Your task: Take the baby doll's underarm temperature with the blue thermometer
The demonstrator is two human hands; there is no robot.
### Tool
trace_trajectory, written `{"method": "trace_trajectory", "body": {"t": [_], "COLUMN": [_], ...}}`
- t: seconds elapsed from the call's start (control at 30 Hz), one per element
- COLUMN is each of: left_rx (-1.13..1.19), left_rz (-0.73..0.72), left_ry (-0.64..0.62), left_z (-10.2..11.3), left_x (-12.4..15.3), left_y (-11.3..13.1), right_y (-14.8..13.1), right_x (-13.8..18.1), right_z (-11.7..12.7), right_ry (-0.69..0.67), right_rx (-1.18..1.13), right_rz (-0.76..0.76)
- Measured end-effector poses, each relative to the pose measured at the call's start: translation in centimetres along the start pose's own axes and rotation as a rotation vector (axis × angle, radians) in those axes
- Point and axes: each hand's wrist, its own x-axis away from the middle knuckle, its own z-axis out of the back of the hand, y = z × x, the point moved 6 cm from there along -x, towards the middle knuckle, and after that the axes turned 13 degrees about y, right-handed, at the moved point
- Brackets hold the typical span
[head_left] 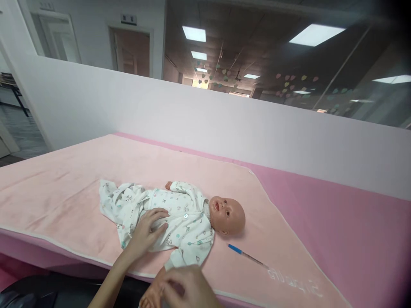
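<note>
A baby doll [228, 216] lies on its back, head to the right, in white patterned baby clothes [189, 233]. One button shows on the front of the top. My left hand [149, 231] rests on the clothes at the doll's waist, its fingers apart. At the near edge, my right hand [191, 286] is curled and slightly blurred, its fingertips at the doll's bare forearm [157, 284], just below the sleeve cuff. The legs are covered by crumpled white cloth [123, 203]. On the far side, the doll's other hand [168, 185] pokes out of its sleeve.
A pen with a blue cap [235, 249] lies near the doll's head. Beneath everything is a peach blanket [73, 175] over a pink surface [337, 222]. A white low wall [192, 115] with glass above stands behind. Something black [32, 286] shows at the lower left.
</note>
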Motion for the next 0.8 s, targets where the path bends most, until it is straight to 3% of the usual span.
{"method": "trace_trajectory", "body": {"t": [0.1,0.27,0.4,0.7,0.8], "left_rx": [-0.021,-0.038,-0.034,0.063,0.150], "left_rz": [0.007,0.046,0.068,0.164,0.220], "left_ry": [0.011,0.037,0.011,-0.122,-0.072], "left_z": [-0.2,-0.5,-0.7,-0.1,0.3], "left_x": [-0.1,-0.3,-0.4,-1.0,-1.0], "left_y": [0.0,0.0,-0.3,-0.7,-0.9], "right_y": [-0.1,3.2,5.0,4.8,4.9], "right_x": [-1.8,-5.4,-4.8,-4.2,-4.2], "right_z": [-1.4,-3.7,-4.9,-4.7,-4.7], "right_ry": [-0.020,0.041,0.084,0.159,0.167], "right_rx": [-0.012,0.138,0.124,0.096,0.087], "right_rz": [-0.054,0.025,0.002,0.008,-0.019]}}
